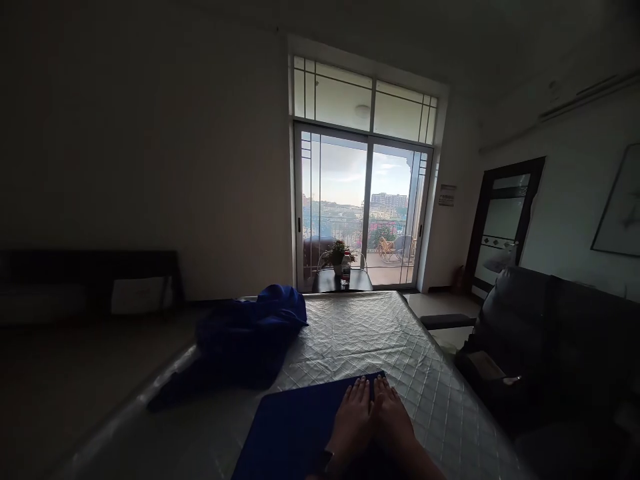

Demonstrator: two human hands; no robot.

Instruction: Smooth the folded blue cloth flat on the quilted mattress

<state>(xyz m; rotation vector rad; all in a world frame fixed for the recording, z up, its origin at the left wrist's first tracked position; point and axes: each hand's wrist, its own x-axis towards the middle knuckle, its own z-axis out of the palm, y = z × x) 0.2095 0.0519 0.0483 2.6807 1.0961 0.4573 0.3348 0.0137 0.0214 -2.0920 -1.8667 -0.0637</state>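
A dark blue folded cloth (pixel 293 427) lies flat at the near side of the table, which has a shiny quilted cover (pixel 360 327). Both hands rest side by side on the cloth's right part, close to its far right corner. My left hand (pixel 354 413) lies palm down with fingers stretched forward, a dark band at its wrist. Touching it on the right, my right hand (pixel 393 413) is also laid flat, fingers pointing away. A crumpled heap of blue fabric (pixel 250 333) sits farther off on the left side of the table, apart from both hands.
Beyond the table's far edge stand a small dark table (pixel 325 283), a potted plant (pixel 337 255) and a bottle (pixel 346 270), before a glass sliding door (pixel 335 180). A dark sofa (pixel 555 333) stands on the right. A low dark cabinet (pixel 145 263) is along the left wall.
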